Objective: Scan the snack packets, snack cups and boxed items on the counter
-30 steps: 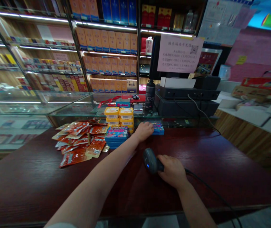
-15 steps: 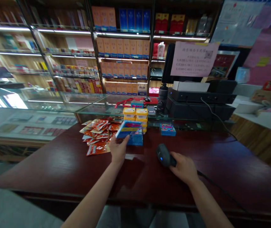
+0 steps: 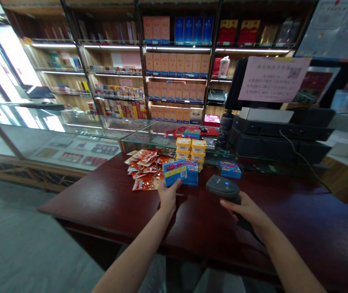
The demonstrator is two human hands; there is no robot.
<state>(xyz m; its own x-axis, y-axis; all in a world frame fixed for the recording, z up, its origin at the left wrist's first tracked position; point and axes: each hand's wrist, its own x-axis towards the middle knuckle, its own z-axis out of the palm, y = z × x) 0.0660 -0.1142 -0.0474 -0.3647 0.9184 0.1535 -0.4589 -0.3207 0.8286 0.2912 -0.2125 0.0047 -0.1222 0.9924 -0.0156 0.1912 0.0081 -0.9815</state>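
My left hand point(image 3: 168, 195) is closed on a flat blue box point(image 3: 174, 171) with pink lettering, a yellow band and a barcode facing me. The box is held upright over the table, in front of a stack of similar blue boxes point(image 3: 192, 174). To the right, my right hand point(image 3: 250, 209) grips the handle of a black barcode scanner point(image 3: 222, 188), whose blue light is lit. The scanner's head points left toward the held box, with a gap between them. Another blue box pack point(image 3: 230, 169) lies behind the scanner.
Orange snack packets point(image 3: 145, 167) lie heaped left of the stacked yellow-lidded tubs point(image 3: 191, 148). A glass display counter point(image 3: 140, 138) borders the dark red table point(image 3: 106, 195) at the back. At the right stand a monitor with a pink paper sign point(image 3: 273, 79) and black machines point(image 3: 279, 140).
My left hand has turned the blue box so its barcode side faces me. My right hand has lifted the scanner and swung its head leftward. The whole view has shifted.
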